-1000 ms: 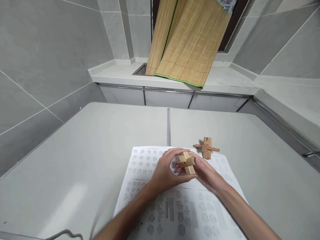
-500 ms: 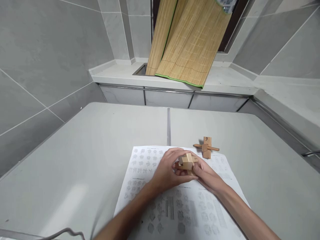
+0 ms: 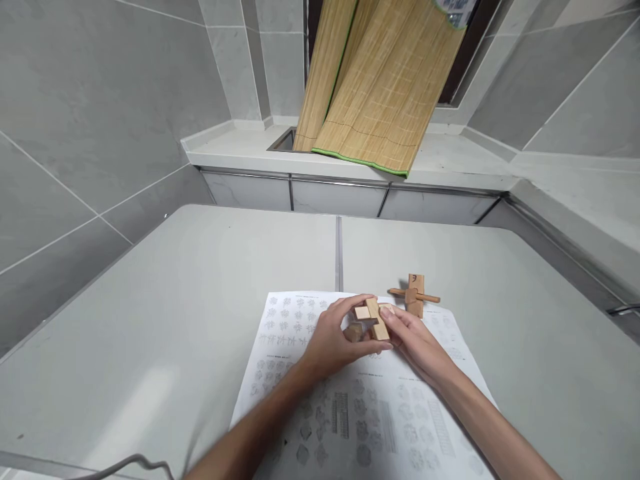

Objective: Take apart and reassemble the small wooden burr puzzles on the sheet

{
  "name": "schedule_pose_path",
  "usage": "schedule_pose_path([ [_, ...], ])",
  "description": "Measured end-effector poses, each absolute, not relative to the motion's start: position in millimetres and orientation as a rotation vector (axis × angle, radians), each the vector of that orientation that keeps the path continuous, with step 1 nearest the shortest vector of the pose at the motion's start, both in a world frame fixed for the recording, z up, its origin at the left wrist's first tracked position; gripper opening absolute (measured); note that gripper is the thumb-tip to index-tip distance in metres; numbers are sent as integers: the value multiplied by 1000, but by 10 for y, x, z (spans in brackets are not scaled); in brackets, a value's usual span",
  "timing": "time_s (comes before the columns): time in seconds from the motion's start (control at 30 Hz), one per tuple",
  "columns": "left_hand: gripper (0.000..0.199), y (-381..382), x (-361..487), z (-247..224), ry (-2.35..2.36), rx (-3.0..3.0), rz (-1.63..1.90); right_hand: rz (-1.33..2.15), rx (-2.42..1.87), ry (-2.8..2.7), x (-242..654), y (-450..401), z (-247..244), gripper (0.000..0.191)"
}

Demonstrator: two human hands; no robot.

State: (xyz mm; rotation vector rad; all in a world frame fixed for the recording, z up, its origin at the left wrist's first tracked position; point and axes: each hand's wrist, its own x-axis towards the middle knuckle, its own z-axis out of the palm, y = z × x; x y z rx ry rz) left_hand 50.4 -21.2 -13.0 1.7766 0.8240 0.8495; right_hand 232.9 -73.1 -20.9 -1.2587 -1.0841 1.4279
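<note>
A wooden burr puzzle point(image 3: 376, 321) of light interlocking blocks is held just above a printed sheet point(image 3: 280, 383). My left hand point(image 3: 333, 337) grips it from the left, fingers along the far side and thumb along the near side. On its right, my right hand point(image 3: 413, 337) pinches it with the thumb on top. Some of its blocks and several fingertips are hidden by the hands. Beyond my right hand lies a second wooden puzzle point(image 3: 414, 297), cross-shaped, with a dark mark on its upright piece and a thin stick through it.
The sheet carries rows of small puzzle diagrams and lies on a pale table point(image 3: 250, 253) with a seam down its middle. A cable point(image 3: 135, 460) crosses the near left corner. Behind stands a white ledge point(image 3: 235, 150) with a bamboo mat point(image 3: 375, 93) leaning on it.
The puzzle has been turned between my hands, so a different side with a crossing bar faces up. Both hands stay in nearly the same place. The second puzzle has not moved.
</note>
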Motion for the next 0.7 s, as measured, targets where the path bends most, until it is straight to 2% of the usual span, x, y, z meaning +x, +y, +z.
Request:
schedule_pose_path([
  [0.4,64,-190,460,-108,765,1619,909,1312,-1280,-1225,2236,-746,-163,48],
  [0.53,54,-110,431,-125,953,1560,1050,1168,-1382,-1237,2263,-738,-201,44],
  [0.7,56,0,286,-58,1176,1696,1020,822,-1590,-1348,2292,-723,-256,41],
])
